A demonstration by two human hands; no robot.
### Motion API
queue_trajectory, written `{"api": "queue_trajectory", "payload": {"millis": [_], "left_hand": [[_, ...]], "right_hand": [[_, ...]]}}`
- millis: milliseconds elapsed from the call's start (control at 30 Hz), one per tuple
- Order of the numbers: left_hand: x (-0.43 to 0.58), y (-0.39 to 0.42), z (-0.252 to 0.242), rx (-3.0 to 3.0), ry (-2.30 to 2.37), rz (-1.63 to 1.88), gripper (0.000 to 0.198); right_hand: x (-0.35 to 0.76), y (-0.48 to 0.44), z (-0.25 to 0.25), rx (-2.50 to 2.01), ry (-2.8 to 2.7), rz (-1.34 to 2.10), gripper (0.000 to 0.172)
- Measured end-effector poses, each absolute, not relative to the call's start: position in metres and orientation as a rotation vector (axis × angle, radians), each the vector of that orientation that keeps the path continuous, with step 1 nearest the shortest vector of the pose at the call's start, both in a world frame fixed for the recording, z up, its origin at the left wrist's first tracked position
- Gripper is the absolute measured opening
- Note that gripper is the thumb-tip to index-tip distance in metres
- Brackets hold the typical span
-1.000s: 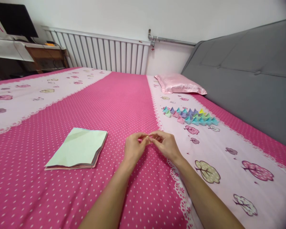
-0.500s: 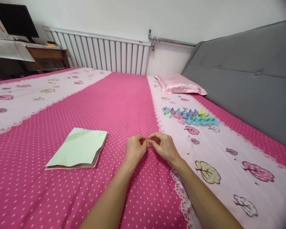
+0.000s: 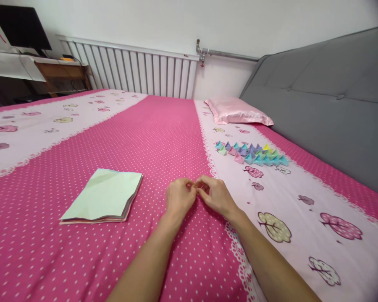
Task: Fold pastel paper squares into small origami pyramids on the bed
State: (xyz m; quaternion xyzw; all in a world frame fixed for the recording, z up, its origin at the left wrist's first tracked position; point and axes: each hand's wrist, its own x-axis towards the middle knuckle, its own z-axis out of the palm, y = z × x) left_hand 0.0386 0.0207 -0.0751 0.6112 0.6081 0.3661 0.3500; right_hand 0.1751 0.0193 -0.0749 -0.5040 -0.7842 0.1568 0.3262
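My left hand [image 3: 180, 196] and my right hand [image 3: 218, 195] meet over the pink dotted bedspread [image 3: 164, 138], fingertips touching or nearly so. Both are closed in a pinch, thumbs against forefingers. Whatever is between the fingertips is too small and too covered to make out. To the left of my hands lies a stack of square paper sheets [image 3: 105, 195], pale green on top, with slightly wavy edges. Beyond my right hand stand several small folded paper boats [image 3: 252, 155], in rows of blue, purple, pink, green and yellow.
A shiny pink pillow [image 3: 237, 111] lies at the far right, near the grey padded headboard [image 3: 327, 92]. Behind the bed run a white radiator [image 3: 129, 67] and a metal pipe [image 3: 233, 54]. A black monitor [image 3: 20, 27] stands on a desk [image 3: 61, 70] at the far left.
My fingers have shifted slightly where they meet, and the right hand has tilted a little. The paper stack and paper boats have stayed in place.
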Motion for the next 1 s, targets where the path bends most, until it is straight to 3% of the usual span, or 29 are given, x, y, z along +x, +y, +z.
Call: {"api": "queue_trajectory", "payload": {"millis": [133, 333, 600, 1000], "left_hand": [[0.039, 0.019, -0.072, 1.850, 1.799, 0.916, 0.019], [0.031, 0.025, -0.073, 1.726, 1.769, 0.945, 0.019], [0.022, 0.033, -0.080, 1.652, 1.670, 0.926, 0.014], [0.023, 0.027, -0.070, 1.875, 1.792, 0.735, 0.013]], "right_hand": [[0.174, 0.018, -0.073, -1.338, -2.090, 0.366, 0.008], [0.178, 0.018, -0.071, -1.354, -2.141, 0.337, 0.000], [0.186, 0.018, -0.069, -1.341, -2.300, 0.350, 0.010], [0.184, 0.016, -0.069, -1.344, -2.368, 0.351, 0.005]]}}
